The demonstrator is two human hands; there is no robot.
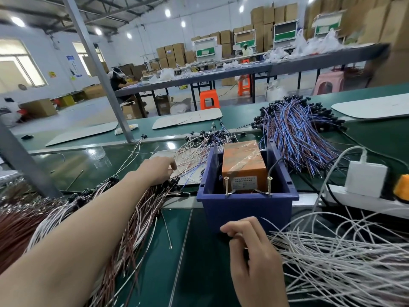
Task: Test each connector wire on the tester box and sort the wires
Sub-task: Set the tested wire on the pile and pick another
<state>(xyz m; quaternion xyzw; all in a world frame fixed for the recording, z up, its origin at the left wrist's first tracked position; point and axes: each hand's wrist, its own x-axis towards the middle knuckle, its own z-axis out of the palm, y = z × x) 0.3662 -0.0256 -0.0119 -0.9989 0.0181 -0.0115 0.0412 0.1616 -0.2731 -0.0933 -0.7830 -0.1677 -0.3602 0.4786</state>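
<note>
Nearest the lens, the left forearm lay across a pile of brown and white wires [124, 218], and the left hand [158, 170] rested at that pile's connector ends. Its fingers were bent down among the leads; whether they pinched one could not be determined. Just beyond those fingertips lay a loose tangle of wires [199, 149], judged to be a separate sorting group kept within reach. To the right of them stood a blue bin [247, 207] holding the orange tester box [243, 165]. Two upright screws [226, 186] on the bin's near rim were judged to be the test contacts, set facing the operator. Directly below the bin, the right hand [250, 247] had thumb and curled fingers clamped on a connector wire [228, 237] by its dark plug, apparently to present it to the screws. Right of those fingers, and touching the hand, spread a pile of white wires [343, 258], probably the untested stock. Farther back lay a blue and purple bundle [296, 134] and a power strip [363, 196].
</note>
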